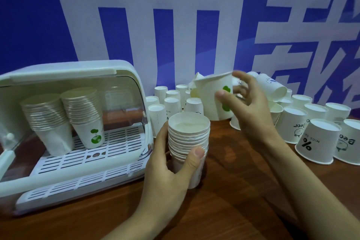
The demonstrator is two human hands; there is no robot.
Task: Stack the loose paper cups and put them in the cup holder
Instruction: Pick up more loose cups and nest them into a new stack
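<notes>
The left hand [171, 163] grips a stack of nested paper cups [188, 142] at the frame's centre, thumb across the ribbed band of rolled rims, fingers wrapped behind; the stack is upright, mouth up, with its base low over the brown wooden table [224, 200]. At about 1 o'clock from it, the right hand [247, 103] holds a single paper cup [216, 99] aloft, thumb on its smooth white wall, the other fingers spread and partly blurred behind it. That cup is tilted and carries a green leaf-like print.

At 9 o'clock stands the cup holder [78, 122], a rounded white plastic box with a clear front cover and a slotted white tray; two leaning stacks of cups [64, 119] stand inside, the right one printed with a green globe and sprout.

Loose cups [317, 140] stand upside down from 12 to 3 o'clock; the near ones show a black "%", "NICE" and part of "Bea…", all inverted. Behind rises a blue wall banner [175, 25] with large pale characters.
</notes>
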